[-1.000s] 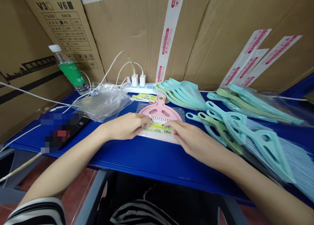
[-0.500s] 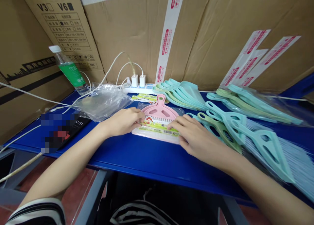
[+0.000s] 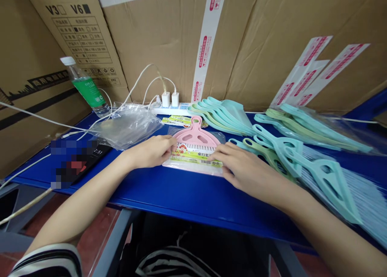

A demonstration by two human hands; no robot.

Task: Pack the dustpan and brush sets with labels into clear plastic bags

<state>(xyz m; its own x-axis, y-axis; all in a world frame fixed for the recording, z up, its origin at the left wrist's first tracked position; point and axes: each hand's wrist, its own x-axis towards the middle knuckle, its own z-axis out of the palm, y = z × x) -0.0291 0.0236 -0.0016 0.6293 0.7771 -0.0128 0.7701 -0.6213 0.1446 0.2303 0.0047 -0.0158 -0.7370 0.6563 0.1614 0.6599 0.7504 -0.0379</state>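
Observation:
A pink dustpan and brush set (image 3: 197, 137) lies in a clear bag on the blue table (image 3: 178, 196), its handle pointing to the back. Across its lower part runs a green and white printed label (image 3: 193, 153). My left hand (image 3: 155, 150) has its curled fingers on the bag's left edge. At the right edge my right hand (image 3: 238, 164) rests its bent fingers over the end of the label, covering part of the print.
Turquoise and green dustpans (image 3: 223, 116) are stacked behind. More pans and brushes (image 3: 326, 176) spread over the right side. Clear plastic bags (image 3: 130, 124), a bottle (image 3: 89, 89), a phone and cables are at left. A power strip (image 3: 183, 108) stands before the cardboard.
The pink set has shifted very slightly left between my hands. My right fingers sit a little differently over the label's right end.

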